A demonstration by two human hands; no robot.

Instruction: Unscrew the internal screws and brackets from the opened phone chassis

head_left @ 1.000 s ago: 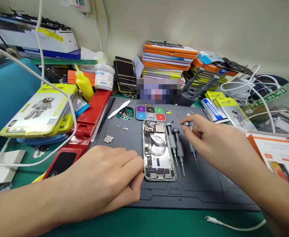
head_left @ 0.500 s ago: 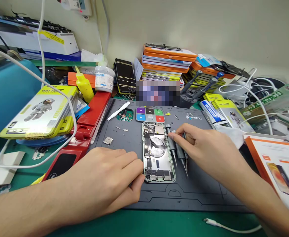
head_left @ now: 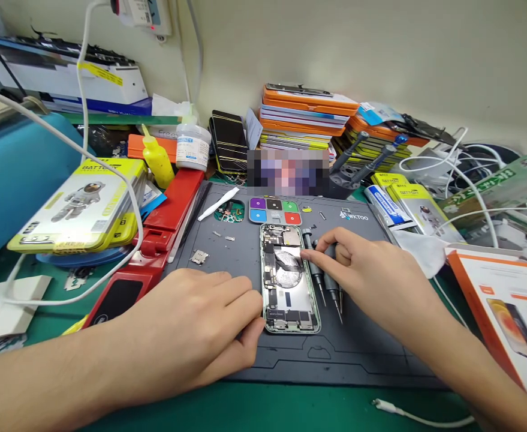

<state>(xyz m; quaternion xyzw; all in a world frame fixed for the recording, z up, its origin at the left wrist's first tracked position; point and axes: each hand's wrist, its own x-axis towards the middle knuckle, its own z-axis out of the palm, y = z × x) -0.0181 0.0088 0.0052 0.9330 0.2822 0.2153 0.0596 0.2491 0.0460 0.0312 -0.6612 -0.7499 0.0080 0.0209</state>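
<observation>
Grey mat lay on green bench. Left hand, curled, was at the opened phone's lower-left edge; grip hidden. Right hand, half-curled, hovered over its right side, partly covering screwdrivers; hold unclear.

The opened phone lay centrally on the mat, with screwdrivers to its right and a tray behind it.

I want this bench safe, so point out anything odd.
Loose metal bits lie scattered on the mat beside the opened phone, easy to lose. What looks like a razor blade sits at left, and a white cable sprawls over battery boxes.
</observation>
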